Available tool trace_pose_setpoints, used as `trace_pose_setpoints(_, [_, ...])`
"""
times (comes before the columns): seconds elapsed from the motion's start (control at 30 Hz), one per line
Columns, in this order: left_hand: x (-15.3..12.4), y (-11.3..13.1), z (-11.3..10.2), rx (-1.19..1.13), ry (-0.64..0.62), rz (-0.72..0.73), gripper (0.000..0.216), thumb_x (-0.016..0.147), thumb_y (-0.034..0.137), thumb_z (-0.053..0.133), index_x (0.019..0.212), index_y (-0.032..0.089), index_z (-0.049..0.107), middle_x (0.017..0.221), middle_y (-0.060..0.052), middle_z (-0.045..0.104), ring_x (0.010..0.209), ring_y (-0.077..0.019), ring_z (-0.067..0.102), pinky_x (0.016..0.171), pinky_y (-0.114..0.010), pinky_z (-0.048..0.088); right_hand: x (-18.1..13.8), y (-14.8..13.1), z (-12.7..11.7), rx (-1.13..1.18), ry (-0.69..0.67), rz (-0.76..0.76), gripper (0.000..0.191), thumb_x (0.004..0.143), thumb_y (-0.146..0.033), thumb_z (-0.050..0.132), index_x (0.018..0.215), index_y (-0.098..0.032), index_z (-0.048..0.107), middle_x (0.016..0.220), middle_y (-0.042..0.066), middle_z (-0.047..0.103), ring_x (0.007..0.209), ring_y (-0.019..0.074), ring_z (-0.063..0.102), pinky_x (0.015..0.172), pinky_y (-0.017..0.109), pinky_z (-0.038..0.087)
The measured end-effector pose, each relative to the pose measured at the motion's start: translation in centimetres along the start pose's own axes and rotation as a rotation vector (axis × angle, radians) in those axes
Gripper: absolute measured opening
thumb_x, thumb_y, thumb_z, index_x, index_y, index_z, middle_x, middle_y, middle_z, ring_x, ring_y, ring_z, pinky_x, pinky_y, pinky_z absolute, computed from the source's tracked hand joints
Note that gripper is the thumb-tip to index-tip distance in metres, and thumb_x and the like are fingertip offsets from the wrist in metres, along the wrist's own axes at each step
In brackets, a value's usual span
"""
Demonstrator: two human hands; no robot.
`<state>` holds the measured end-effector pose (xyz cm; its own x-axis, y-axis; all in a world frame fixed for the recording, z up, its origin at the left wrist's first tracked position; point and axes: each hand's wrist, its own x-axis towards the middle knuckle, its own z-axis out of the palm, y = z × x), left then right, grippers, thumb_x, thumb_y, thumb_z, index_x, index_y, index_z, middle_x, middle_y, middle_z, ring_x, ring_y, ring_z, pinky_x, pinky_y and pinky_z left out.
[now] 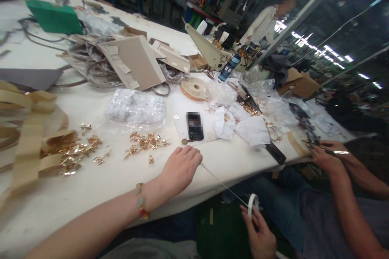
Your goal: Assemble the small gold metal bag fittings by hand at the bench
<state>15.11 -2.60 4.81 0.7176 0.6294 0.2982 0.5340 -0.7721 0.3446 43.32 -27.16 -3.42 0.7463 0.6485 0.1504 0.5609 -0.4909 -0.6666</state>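
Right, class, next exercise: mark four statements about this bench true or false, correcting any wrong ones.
1. The right hand holds a narrow white ring-shaped roll. True.
2. A thin pale strip runs from the roll towards the left hand. True.
3. The black rectangular phone is in the left hand. False: it lies beyond that hand.
4. The blue plastic bottle is among the small gold-coloured metal pieces. False: it is beside the beige machine housing.

The bare, uncovered left forearm slants up and rightward from the lower left, its left hand turned back upward with fingers bent together and the thumb hidden. Lower down and apart, the bare right hand points its fingers upward, bent in a light grip.
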Motion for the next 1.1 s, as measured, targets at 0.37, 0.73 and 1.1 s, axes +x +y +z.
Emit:
trace_pose_setpoints(0.37, [-7.8,-5.3,0.2,-0.121,0.328,-0.316,0.012,0.101,0.023,0.049,0.096,0.02,0.06,0.093,-0.004,0.07,0.09,-0.021,0.062,0.081,-0.034,0.048,12.8,-13.2,7.4,-0.335,-0.278,-0.981,0.037,0.084,-0.015,0.055,0.116,-0.023,0.073,0.11,0.008,0.076,0.1,0.0285,0.068,0.099,0.053,0.044])
trace_pose_setpoints(0.73, [-9.4,-5.7,-0.4,-0.082,0.267,-0.454,0.014,0.099,0.021,0.049,0.098,0.022,0.063,0.091,-0.002,0.072,0.084,-0.0181,0.065,0.073,-0.028,0.05,4.7,-29.7,17.4,0.22,-1.076,-1.053,0.019,0.09,-0.031,0.068,0.104,-0.022,0.076,0.098,0.004,0.079,0.091,0.0205,0.073,0.084,0.032,0.055])
trace_pose_setpoints(1.1, [-10.5,-8.0,-2.1,0.001,0.234,-0.565,0.024,0.094,0.03,0.061,0.118,0.024,0.062,0.096,-0.003,0.071,0.085,-0.0195,0.066,0.073,-0.03,0.051,7.6,-28.4,21.3,0.621,-1.309,-0.492,0.023,0.088,-0.038,0.069,0.087,-0.015,0.072,0.079,0.005,0.075,0.07,0.0144,0.066,0.068,0.026,0.052])
